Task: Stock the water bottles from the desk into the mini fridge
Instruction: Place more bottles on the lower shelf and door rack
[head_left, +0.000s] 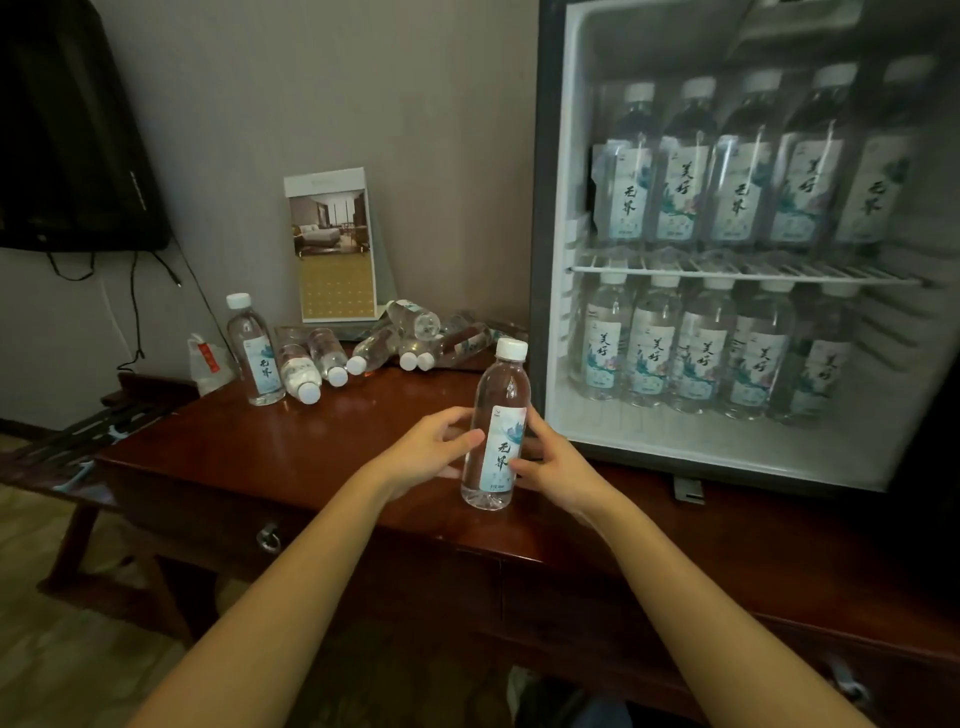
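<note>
Head view.

- Surface: we log one glossy red-brown desk (311, 441) against a grey wall.
- Room: one dark TV (62, 130) at upper left, cables hanging below it. One picture card (332, 249) stands at centre, and one plastic bag (208, 364) sits at the desk's left end.
- Fridge (561, 156), right, door open: five bottles above its wire shelf (727, 273), five below.
- Desk stock: one upright spare (254, 353) at left. Beside it is a heap (363, 348) of at least six lying bottles.
- Bottle (496, 431), lower centre, before the fridge: our left hand (431, 447) and right hand (550, 457) clasp it from either side. We cannot tell whether it rests on the desk.
</note>
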